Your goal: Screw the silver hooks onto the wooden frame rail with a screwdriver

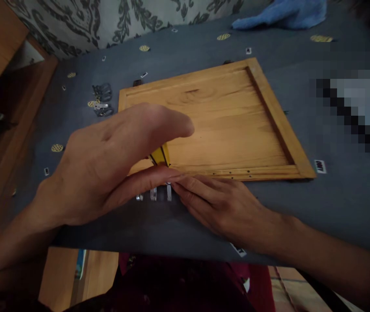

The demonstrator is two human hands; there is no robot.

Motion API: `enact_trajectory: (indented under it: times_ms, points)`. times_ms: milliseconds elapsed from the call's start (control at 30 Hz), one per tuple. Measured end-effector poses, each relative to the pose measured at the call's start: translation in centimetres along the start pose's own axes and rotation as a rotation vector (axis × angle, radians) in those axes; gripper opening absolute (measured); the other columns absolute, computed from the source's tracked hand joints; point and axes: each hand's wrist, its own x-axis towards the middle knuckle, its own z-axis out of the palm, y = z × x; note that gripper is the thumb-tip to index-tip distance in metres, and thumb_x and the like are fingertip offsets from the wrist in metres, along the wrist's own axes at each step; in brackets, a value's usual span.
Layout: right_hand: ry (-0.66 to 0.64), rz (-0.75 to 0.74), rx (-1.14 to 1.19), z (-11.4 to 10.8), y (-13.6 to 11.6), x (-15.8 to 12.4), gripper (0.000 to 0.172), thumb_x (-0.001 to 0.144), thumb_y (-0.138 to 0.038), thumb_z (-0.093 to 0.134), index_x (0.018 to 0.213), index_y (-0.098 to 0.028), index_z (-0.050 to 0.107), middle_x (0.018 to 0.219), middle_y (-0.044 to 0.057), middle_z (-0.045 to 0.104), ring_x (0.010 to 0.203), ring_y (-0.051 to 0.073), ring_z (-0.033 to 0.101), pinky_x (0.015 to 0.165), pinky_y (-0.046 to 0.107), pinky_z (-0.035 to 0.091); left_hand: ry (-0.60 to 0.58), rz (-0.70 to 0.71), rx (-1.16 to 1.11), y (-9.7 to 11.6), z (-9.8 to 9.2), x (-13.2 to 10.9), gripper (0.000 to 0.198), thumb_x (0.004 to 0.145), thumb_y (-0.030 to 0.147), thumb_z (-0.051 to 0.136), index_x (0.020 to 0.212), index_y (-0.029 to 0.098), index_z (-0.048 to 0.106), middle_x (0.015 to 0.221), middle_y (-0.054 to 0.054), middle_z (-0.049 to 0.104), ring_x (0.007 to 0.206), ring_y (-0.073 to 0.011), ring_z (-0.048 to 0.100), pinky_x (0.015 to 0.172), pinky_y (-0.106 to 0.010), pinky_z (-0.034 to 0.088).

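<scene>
A wooden framed panel [217,130] lies on the cloth-covered table with its recessed side up. Over its near left corner, my left hand [116,160] is closed around a yellow screwdriver handle [160,155] with black stripes; the tool's tip is hidden. My right hand [224,203] has its fingers pressed together at the panel's near edge, by the top of a small metal hook [168,193]. Its fingertips partly cover that hook. Two more metal hooks [153,193] hang along the same edge, under my left hand. Small dark holes dot the near rail to the right.
Loose metal hooks [102,99] lie in a small pile left of the panel. A blue cloth [282,15] rests at the back right. A blurred-out object [360,104] is at the far right. Wooden furniture [18,99] borders the table's left side, and patterned wallpaper [132,19] stands behind.
</scene>
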Motion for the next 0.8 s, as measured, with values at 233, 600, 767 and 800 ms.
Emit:
enact_trajectory:
  times_ms: [233, 600, 767, 800]
  points:
    - [-0.011, 0.007, -0.006, 0.11, -0.04, -0.03, 0.027, 0.094, -0.012, 0.041, 0.109, -0.007, 0.064, 0.116, 0.012, 0.065, 0.087, 0.019, 0.065, 0.066, 0.032, 0.056, 0.012, -0.046, -0.070, 0.50, -0.16, 0.28, 0.024, 0.091, 0.029, 0.053, 0.115, 0.024, 0.050, 0.117, 0.007, 0.064, 0.100, -0.0132, 0.063, 0.084, -0.026, 0.052]
    - [-0.008, 0.017, 0.003, 0.04, -0.06, 0.08, 0.027, 0.094, -0.012, 0.042, 0.109, -0.007, 0.065, 0.115, 0.011, 0.066, 0.087, 0.020, 0.065, 0.067, 0.031, 0.057, -0.036, -0.086, -0.066, 0.10, 0.02, 0.41, 0.033, 0.089, 0.037, 0.055, 0.118, 0.021, 0.054, 0.118, 0.005, 0.063, 0.096, -0.0154, 0.063, 0.080, -0.027, 0.054]
    - [-0.028, 0.012, 0.002, 0.08, -0.01, -0.05, 0.028, 0.094, -0.012, 0.042, 0.110, -0.007, 0.064, 0.116, 0.012, 0.065, 0.089, 0.020, 0.065, 0.067, 0.032, 0.058, -0.042, -0.093, -0.057, 0.04, 0.11, 0.11, 0.029, 0.091, 0.030, 0.050, 0.120, 0.024, 0.051, 0.121, 0.007, 0.060, 0.101, -0.0164, 0.062, 0.085, -0.027, 0.052]
    - [-0.032, 0.011, 0.003, 0.09, -0.01, -0.06, 0.028, 0.094, -0.012, 0.042, 0.111, -0.007, 0.064, 0.117, 0.012, 0.065, 0.090, 0.020, 0.065, 0.068, 0.032, 0.058, -0.048, -0.102, -0.066, 0.05, 0.05, 0.05, 0.030, 0.091, 0.029, 0.050, 0.121, 0.024, 0.051, 0.121, 0.007, 0.060, 0.099, -0.0163, 0.063, 0.083, -0.027, 0.051]
